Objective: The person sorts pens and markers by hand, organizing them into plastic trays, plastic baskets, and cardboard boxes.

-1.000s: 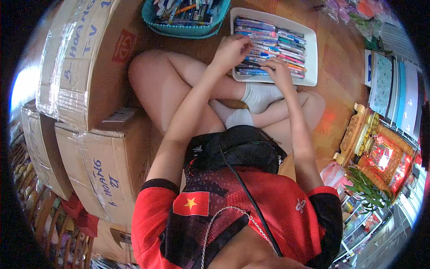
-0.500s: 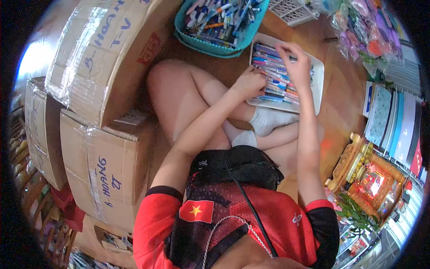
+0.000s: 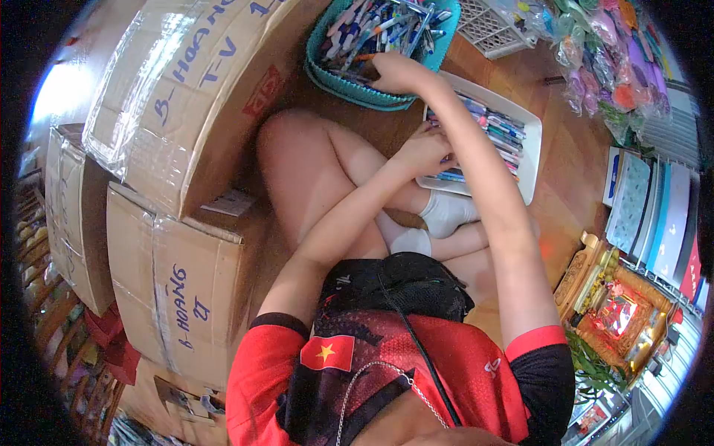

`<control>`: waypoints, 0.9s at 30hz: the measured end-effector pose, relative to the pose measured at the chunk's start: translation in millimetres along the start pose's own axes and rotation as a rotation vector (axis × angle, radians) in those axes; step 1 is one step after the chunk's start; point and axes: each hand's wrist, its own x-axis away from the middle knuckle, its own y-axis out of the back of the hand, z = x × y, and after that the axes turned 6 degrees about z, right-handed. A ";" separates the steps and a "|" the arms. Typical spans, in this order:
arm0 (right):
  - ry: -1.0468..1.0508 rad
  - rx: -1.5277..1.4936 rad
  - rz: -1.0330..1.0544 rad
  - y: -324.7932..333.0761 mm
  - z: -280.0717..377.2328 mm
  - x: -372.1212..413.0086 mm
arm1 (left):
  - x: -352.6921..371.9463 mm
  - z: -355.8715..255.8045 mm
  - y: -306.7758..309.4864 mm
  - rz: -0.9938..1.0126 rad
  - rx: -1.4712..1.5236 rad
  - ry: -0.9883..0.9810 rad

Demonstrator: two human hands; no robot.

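Many pens [image 3: 506, 137] lie in rows inside a white tray [image 3: 531, 167] on the floor. At the tray's near left side is my left hand [image 3: 425, 152], its fingers curled down over the pens. A dark pen end shows by those fingers, but what they hold is hidden. My right arm crosses above the tray. My right hand [image 3: 398, 74] reaches over the rim of a teal basket [image 3: 357, 93] heaped with loose pens [image 3: 387, 30]. Its fingertips are down among them near an orange pen [image 3: 364, 57], partly hidden.
Cardboard boxes [image 3: 175, 275] with handwriting are stacked at my left. A white plastic crate [image 3: 494, 30] stands beyond the basket. Plastic-wrapped flowers [image 3: 610, 59] are at the far right, above a small lit altar [image 3: 617, 312]. My crossed legs [image 3: 320, 171] lie before the tray.
My right hand has moved left and forward from above the tray into the teal basket. My left hand stays at the tray's near left side. The view has shifted slightly.
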 end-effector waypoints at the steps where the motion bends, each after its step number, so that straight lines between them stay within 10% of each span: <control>1: 0.027 -0.047 -0.013 -3.9 -5.6 -0.5 | -0.2 -0.1 0.1 0.008 0.000 0.000; 9: -0.005 -0.336 0.097 7.4 3.5 9.1 | -11.7 -13.2 31.9 0.528 -0.030 0.225; 15: -0.097 -0.298 0.133 -1.0 3.6 -6.1 | -2.3 1.8 -4.4 -0.105 -0.044 -0.052; 21: 0.013 -0.635 0.203 9.9 -15.4 8.7 | -4.5 -13.0 25.0 0.302 -0.028 0.180; 27: 0.000 -0.526 0.126 91.6 9.8 89.0 | -4.9 -9.3 23.9 0.221 -0.027 0.145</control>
